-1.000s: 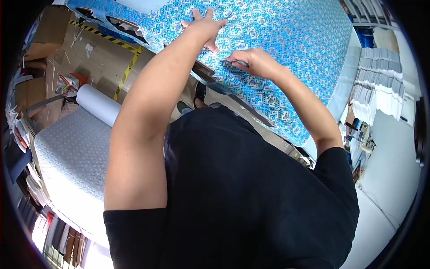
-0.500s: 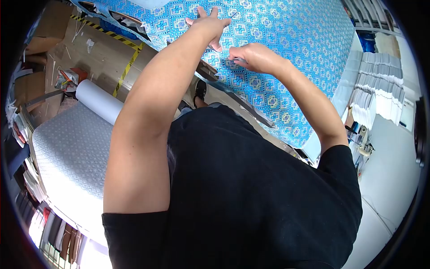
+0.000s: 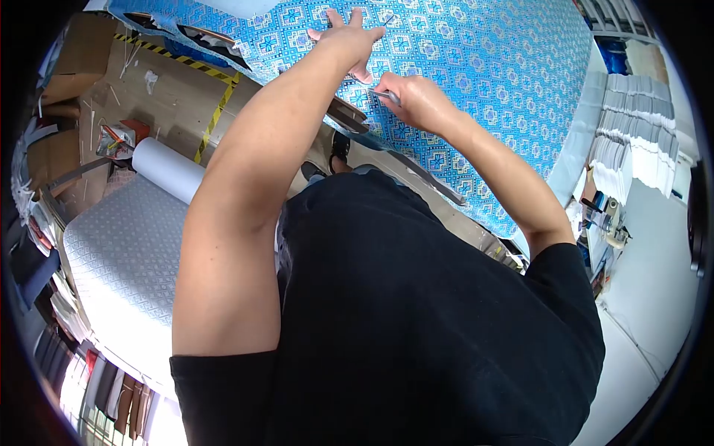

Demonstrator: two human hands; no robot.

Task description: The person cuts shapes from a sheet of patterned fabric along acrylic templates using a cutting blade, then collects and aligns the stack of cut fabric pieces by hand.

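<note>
Blue patterned cloth (image 3: 506, 82) spans 11 to 2 o'clock. Right hand (image 3: 420, 102), just past 12, pinches a small grey tool (image 3: 390, 97), now closer to left hand (image 3: 346, 41), spread wide at 12; work spot apparently shifting thumbward.

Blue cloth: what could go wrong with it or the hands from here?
The tool in the right hand is close to the left hand; if sharp, it might nick the thumb on a slip. The left hand lies spread on the cloth; if it slid, the cloth could pucker.
</note>
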